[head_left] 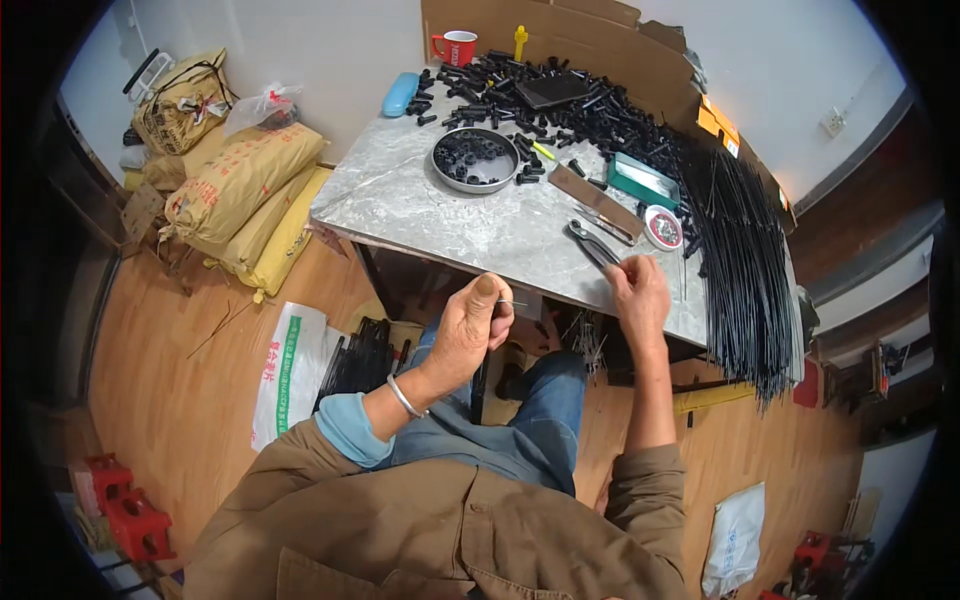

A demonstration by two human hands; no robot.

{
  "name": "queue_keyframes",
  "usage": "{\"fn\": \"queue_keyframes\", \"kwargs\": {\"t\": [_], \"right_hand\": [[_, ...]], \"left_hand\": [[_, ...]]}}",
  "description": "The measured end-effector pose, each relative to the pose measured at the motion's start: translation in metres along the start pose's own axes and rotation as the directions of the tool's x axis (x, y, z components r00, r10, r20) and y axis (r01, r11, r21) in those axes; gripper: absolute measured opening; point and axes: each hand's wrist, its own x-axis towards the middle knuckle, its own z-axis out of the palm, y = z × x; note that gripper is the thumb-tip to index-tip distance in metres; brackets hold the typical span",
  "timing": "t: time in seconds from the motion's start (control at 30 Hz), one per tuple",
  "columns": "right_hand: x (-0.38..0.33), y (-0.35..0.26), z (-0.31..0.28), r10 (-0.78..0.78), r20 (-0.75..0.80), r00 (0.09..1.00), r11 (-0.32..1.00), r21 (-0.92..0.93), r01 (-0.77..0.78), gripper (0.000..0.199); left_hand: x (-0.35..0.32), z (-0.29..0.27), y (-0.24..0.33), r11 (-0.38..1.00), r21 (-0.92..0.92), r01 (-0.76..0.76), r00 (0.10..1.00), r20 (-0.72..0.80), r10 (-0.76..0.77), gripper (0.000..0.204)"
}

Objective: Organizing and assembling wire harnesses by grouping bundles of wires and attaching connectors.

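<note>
Left hand (pixel 470 325) pinching thin wire (pixel 512 303)

A grey marble-topped table (pixel 420 200) stands on a warm wooden plank floor (pixel 170 380) against a white wall (pixel 330 50). Left of the table, tan sacks (pixel 240 190) lie stacked (yellow ones beneath); behind it leans brown cardboard (pixel 590 45).

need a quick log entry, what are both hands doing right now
Left hand: closed, pinching a thin metal pin.
Right hand: fingers curled at the table edge; whether it holds anything cannot be told.
</note>
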Motion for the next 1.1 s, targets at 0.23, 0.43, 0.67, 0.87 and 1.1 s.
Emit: {"fn": "queue_keyframes", "kwargs": {"t": [0.23,0.43,0.67,0.87,1.1], "right_hand": [[0.009,0.040,0.010,-0.290,0.090,0.953,0.944,-0.136,0.300,0.018],[-0.012,-0.008,-0.027,0.240,0.284,0.928,0.852,0.398,-0.341,0.015],[-0.046,-0.064,-0.054,-0.395,0.076,0.916,0.897,0.246,0.366,0.042],[-0.039,-0.080,-0.065,-0.480,0.105,0.871,0.870,-0.069,0.488,0.044],[-0.072,-0.058,-0.054,-0.176,0.486,0.856,0.928,0.372,-0.020,0.022]], "left_hand": [[0.000,-0.002,-0.001,0.999,-0.027,0.035,0.998,-0.058,-0.036,0.068],[0.003,-0.002,0.000,0.997,-0.061,0.045,0.988,-0.146,-0.054,0.067],[0.005,-0.002,-0.008,0.999,0.027,0.035,0.988,-0.150,-0.031,0.067],[0.006,0.001,-0.009,0.999,0.021,0.045,0.978,-0.204,-0.040,0.065],[0.010,-0.001,-0.009,0.996,0.089,0.003,0.986,-0.169,0.012,0.066]]}}
